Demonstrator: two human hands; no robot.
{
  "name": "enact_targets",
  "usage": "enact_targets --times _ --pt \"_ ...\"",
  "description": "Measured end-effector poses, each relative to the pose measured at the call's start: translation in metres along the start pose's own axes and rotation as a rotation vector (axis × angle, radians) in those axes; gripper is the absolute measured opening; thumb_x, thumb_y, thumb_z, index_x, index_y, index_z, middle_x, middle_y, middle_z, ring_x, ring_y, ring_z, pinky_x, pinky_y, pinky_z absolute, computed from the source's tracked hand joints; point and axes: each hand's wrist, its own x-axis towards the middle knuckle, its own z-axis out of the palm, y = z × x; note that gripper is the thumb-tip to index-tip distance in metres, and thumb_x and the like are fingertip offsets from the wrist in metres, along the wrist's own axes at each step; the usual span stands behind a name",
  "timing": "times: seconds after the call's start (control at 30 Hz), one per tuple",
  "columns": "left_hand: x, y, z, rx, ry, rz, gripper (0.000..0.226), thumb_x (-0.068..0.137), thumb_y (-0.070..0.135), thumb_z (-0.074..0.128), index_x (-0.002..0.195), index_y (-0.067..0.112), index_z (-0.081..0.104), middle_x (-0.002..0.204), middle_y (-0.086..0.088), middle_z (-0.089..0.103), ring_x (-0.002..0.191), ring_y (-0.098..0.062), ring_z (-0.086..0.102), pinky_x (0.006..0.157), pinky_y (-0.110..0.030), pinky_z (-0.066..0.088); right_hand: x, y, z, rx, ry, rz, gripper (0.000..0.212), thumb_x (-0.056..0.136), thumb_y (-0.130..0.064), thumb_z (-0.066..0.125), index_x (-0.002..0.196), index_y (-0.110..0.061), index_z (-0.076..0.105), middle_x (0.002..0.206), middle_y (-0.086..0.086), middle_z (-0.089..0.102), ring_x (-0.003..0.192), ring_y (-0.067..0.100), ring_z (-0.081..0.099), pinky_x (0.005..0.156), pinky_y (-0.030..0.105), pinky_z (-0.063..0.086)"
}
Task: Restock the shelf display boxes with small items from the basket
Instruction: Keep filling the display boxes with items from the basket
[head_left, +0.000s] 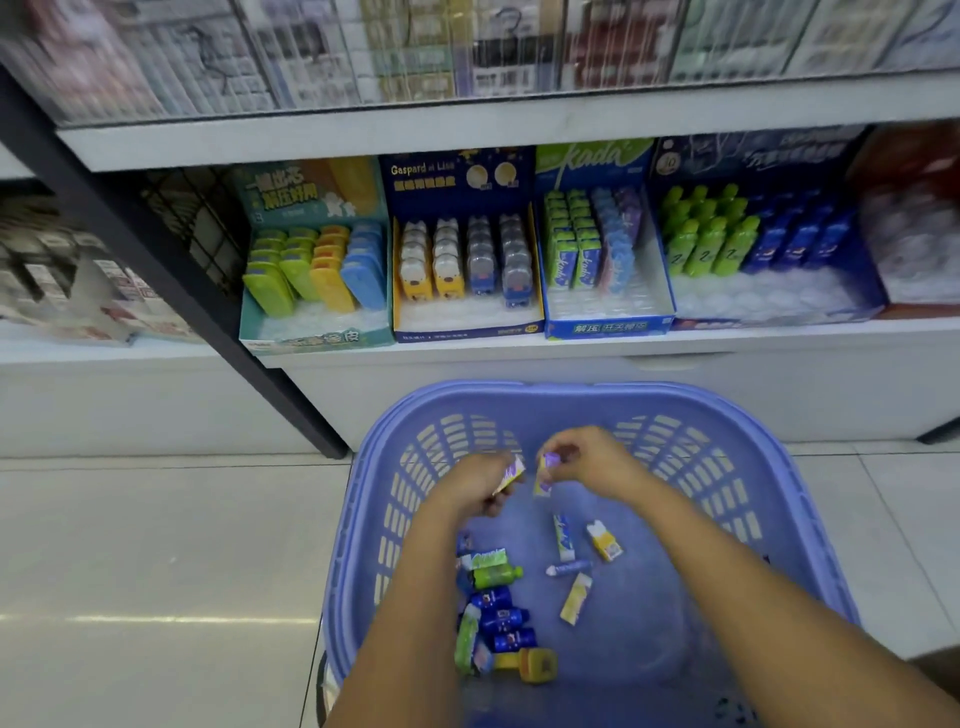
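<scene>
Left grip (480, 486): pinching purple packet (511, 474) above blue basket (519, 396).
Right grip (587, 457): pinching second purple packet (545, 473), just beside.
Handling: likely light, stiff, slippery; best pinched across long edges.
Destination: probably kada box (608, 326), far.

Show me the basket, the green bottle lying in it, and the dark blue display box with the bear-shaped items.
basket (571, 391), head view, on its far rim.
green bottle (492, 577), head view, middle of its body.
dark blue display box (457, 174), head view, printed back panel.
</scene>
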Motion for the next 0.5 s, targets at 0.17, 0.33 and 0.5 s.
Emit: enact_targets --times 0.17,0.33,0.5 --pt "-0.039 0.059 -0.003 0.151 -0.018 0.204 0.049 0.095 0.049 0.043 0.071 0.014 0.066 0.047 0.004 0.038 0.029 -0.006 0.025 0.035 -0.013 0.019 -0.034 -0.061 -0.102 0.012 -0.136 -0.135 0.019 0.081 -0.015 0.071 0.1 -0.016 0.074 0.098 -0.001 0.074 0.087 0.001 0.064 0.084 0.018 0.047" --pt "-0.063 0.092 0.012 0.054 -0.005 0.35 0.051 0.096 0.051 0.04 0.068 0.014 0.062 0.04 0.005 0.038 0.029 -0.009 0.025 0.035 -0.013 0.019 -0.037 -0.088 -0.164 0.134 0.746 -0.324 0.014 0.075 -0.016 0.076 0.08 -0.026 0.067 0.068 -0.013 0.07 0.064 -0.003 0.063 0.059 0.007 0.047" --pt "-0.064 0.101 0.032 -0.035 0.019 0.412 0.019 0.1 0.026 0.042 0.1 0.012 0.054 0.062 -0.002 0.046 0.035 -0.007 0.03 0.036 -0.012 0.023 0.0 -0.094 -0.195 -0.088 0.866 -0.327 0.018 0.08 -0.011 0.067 0.096 -0.008 0.073 0.089 0.009 0.073 0.075 0.012 0.065 0.069 0.013 0.046"
